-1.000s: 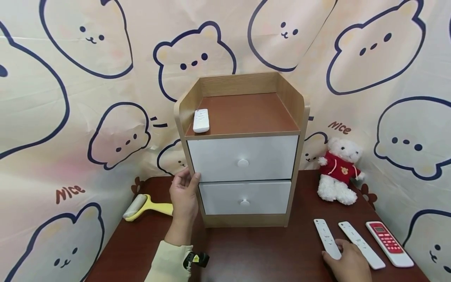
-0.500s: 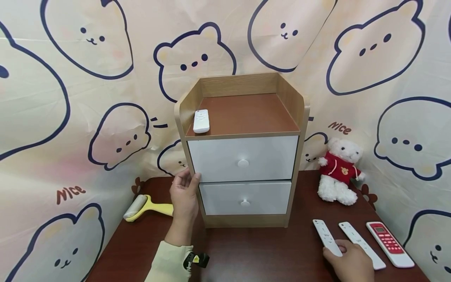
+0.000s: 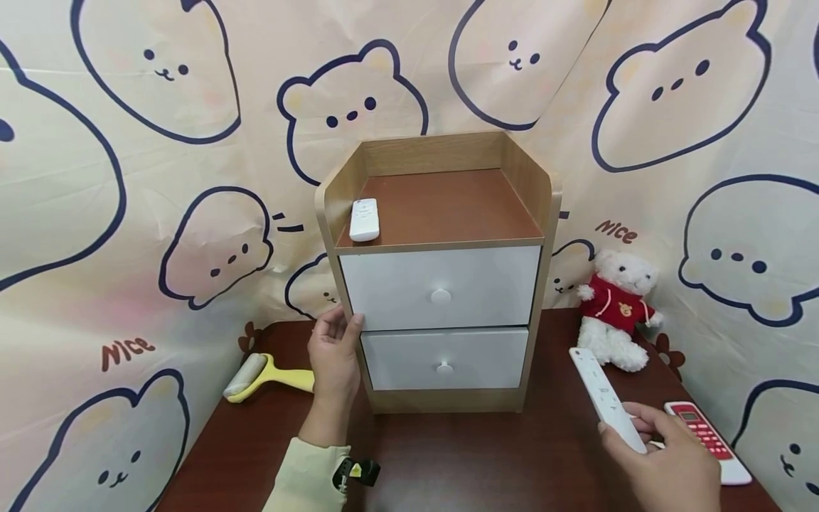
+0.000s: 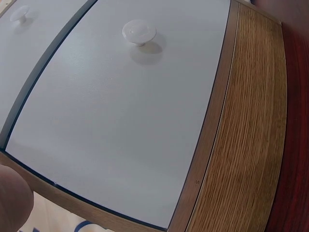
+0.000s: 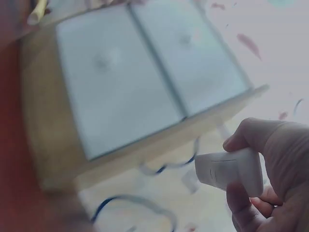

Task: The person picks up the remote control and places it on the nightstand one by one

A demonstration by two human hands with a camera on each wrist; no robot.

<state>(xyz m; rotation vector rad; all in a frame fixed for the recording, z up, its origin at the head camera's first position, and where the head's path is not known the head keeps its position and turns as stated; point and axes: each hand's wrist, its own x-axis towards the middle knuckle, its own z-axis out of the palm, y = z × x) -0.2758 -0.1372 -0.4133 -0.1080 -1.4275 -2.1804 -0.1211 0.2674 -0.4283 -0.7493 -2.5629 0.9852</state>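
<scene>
My left hand (image 3: pixel 335 355) holds the left side edge of a small wooden drawer cabinet (image 3: pixel 448 400), thumb at the front and fingers bent against the side. The left wrist view shows only the thumb tip (image 4: pixel 13 198) by the cabinet's edge. At the right, my right hand (image 3: pixel 672 455) grips the lower end of a slim white remote control (image 3: pixel 601 391), raised and tilted above the table. In the right wrist view the thumb and fingers pinch the remote's end (image 5: pixel 227 169). The second slim white remote seen earlier is almost wholly hidden behind this hand.
A white remote (image 3: pixel 365 220) lies on the cabinet's top shelf. Both drawers (image 3: pixel 409 284) are closed. A yellow lint roller (image 3: pixel 271 373) lies left of the cabinet. At the right are a teddy bear (image 3: pixel 617 313) and a red-and-white remote (image 3: pixel 736 471), partly covered by my hand.
The right hand has lifted the leftmost slim remote off the table and moved it slightly right, over the second one. The left hand has stayed on the cabinet.
</scene>
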